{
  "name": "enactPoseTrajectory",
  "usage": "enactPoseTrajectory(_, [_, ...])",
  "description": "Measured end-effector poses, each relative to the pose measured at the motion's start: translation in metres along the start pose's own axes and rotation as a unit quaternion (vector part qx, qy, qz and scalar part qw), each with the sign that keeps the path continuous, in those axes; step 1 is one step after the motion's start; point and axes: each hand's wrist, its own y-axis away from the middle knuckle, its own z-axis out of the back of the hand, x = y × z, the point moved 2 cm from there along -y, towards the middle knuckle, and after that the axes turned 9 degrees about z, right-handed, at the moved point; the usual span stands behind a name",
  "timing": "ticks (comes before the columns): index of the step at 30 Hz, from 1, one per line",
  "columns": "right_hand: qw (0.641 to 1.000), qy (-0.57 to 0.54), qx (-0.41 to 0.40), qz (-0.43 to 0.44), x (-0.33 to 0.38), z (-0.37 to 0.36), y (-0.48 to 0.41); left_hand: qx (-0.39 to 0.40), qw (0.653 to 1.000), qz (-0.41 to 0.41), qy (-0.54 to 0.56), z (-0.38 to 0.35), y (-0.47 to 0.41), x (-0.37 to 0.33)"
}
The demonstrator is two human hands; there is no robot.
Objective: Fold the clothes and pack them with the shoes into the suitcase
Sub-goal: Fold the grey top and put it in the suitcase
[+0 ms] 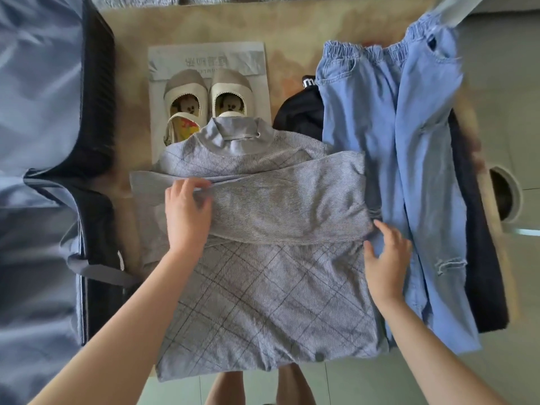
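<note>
The shirt (263, 276) runs lengthwise up the frame's centre; left hand (187, 211) pinches its folded sleeve, right hand (385, 258) lies flat and empty at the right edge (suitcase (43, 141) far left).

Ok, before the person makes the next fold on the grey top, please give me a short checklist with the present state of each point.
1. Sleeve folded across grey top: ok.
2. Left hand holds the sleeve fold: ok.
3. Right hand at the top's side edge: ok; grip cannot tell.
4. Jeans clear of the top: not ok, they touch.
5. Shoes clear of collar: not ok, overlapped.
6. Suitcase open: ok.
</note>
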Motion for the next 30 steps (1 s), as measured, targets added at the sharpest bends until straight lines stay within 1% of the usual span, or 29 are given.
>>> enactPoseTrajectory(3, [1.0, 0.019, 0.008, 0.004, 0.003, 0.0, -0.01, 0.011, 0.998, -0.062, -0.015, -0.011, 0.006, -0.019])
enactPoseTrajectory(6, [0.999, 0.042, 0.018, -0.011, 0.001, -0.002, -0.016, 0.065, 0.991, -0.118, 0.001, -0.026, 0.014, -0.043])
enactPoseTrajectory(9, [0.998, 0.056, 0.011, -0.004, -0.001, -0.002, -0.018, 0.095, 0.98, -0.172, 0.009, -0.05, 0.022, -0.07])
enactPoseTrajectory(11, [0.998, 0.055, -0.01, 0.004, -0.002, -0.001, -0.018, 0.114, 0.977, -0.178, 0.019, -0.07, 0.025, -0.094])
enactPoseTrajectory(14, [0.998, 0.056, -0.036, 0.018, -0.002, 0.001, -0.019, 0.169, 0.972, -0.166, -0.001, -0.101, 0.026, -0.136])
enactPoseTrajectory(16, [0.997, 0.051, -0.046, 0.025, -0.003, 0.0, -0.021, 0.202, 0.963, -0.175, -0.015, -0.12, 0.024, -0.162])
enactPoseTrajectory(19, [0.998, 0.018, -0.054, 0.016, -0.001, -0.004, -0.022, 0.221, 0.952, -0.207, -0.047, -0.141, 0.018, -0.191])
enactPoseTrajectory(22, [0.998, 0.014, -0.062, 0.008, -0.001, -0.009, -0.019, 0.216, 0.945, -0.22, -0.113, -0.157, 0.008, -0.208])
enactPoseTrajectory(25, [0.996, 0.02, -0.083, 0.0, -0.001, -0.01, -0.019, 0.225, 0.945, -0.186, -0.146, -0.168, -0.001, -0.216])
enactPoseTrajectory(27, [0.994, 0.022, -0.104, 0.013, -0.002, -0.009, -0.021, 0.224, 0.955, -0.143, -0.135, -0.17, -0.003, -0.221])
enactPoseTrajectory(28, [0.993, 0.022, -0.116, 0.016, -0.004, -0.008, -0.021, 0.215, 0.964, -0.114, -0.108, -0.17, -0.004, -0.222])
enactPoseTrajectory(30, [0.991, 0.022, -0.133, 0.016, -0.011, -0.005, -0.018, 0.205, 0.979, -0.018, -0.009, -0.167, -0.009, -0.224])
